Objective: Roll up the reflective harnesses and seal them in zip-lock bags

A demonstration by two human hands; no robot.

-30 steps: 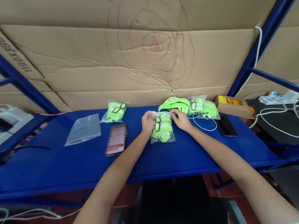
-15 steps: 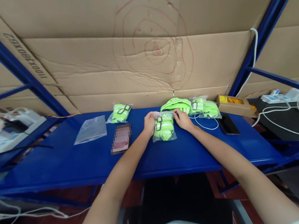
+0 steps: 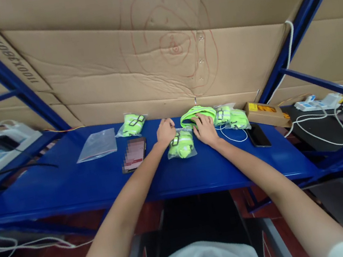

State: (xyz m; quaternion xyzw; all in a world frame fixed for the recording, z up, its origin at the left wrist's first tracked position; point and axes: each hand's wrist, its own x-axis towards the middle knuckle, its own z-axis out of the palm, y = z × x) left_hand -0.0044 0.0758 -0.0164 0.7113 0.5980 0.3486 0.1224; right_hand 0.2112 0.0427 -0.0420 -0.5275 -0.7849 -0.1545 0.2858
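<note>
A clear plastic bag [image 3: 181, 146] with a folded neon-green reflective strap and a dark buckle inside lies on the blue table in front of me. My left hand [image 3: 166, 132] is closed at the bag's upper left corner, its fingers curled and partly hidden. My right hand [image 3: 205, 129] has its fingers spread, palm down, to the right of the bag. Its fingertips reach the near edge of a loose neon-green strap bundle [image 3: 200, 111]; whether they press on it I cannot tell.
Bagged green straps lie at the back left [image 3: 133, 124] and right [image 3: 238, 119]. A flat clear bag [image 3: 96, 145] and a phone with a lit screen [image 3: 134, 154] are on the left. A dark phone [image 3: 258, 135], white cord [image 3: 235, 140] and cardboard box [image 3: 265, 114] are on the right.
My right hand has left the bag's right edge and opened toward the loose green strap bundle. My left hand has curled further at the bag's top. The view has shifted slightly.
</note>
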